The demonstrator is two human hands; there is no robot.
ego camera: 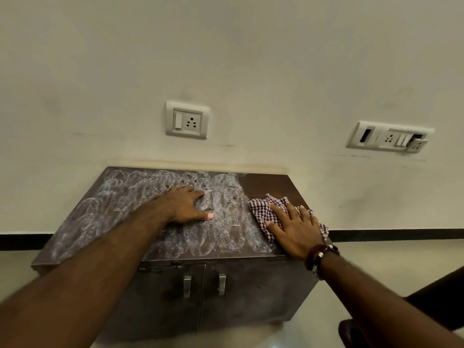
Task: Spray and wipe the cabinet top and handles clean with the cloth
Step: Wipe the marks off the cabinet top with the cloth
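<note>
A checked cloth (266,212) is pressed at centre right by the flat right hand (293,229) on the smeared cabinet top (120,209); the left hand (188,204) is spread flat.

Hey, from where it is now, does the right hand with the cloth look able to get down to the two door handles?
Probably yes. The right hand presses the checked cloth flat near the cabinet top's front right edge, and the two handles sit just below on the doors with nothing in front of them. The left hand rests farther back.
</note>
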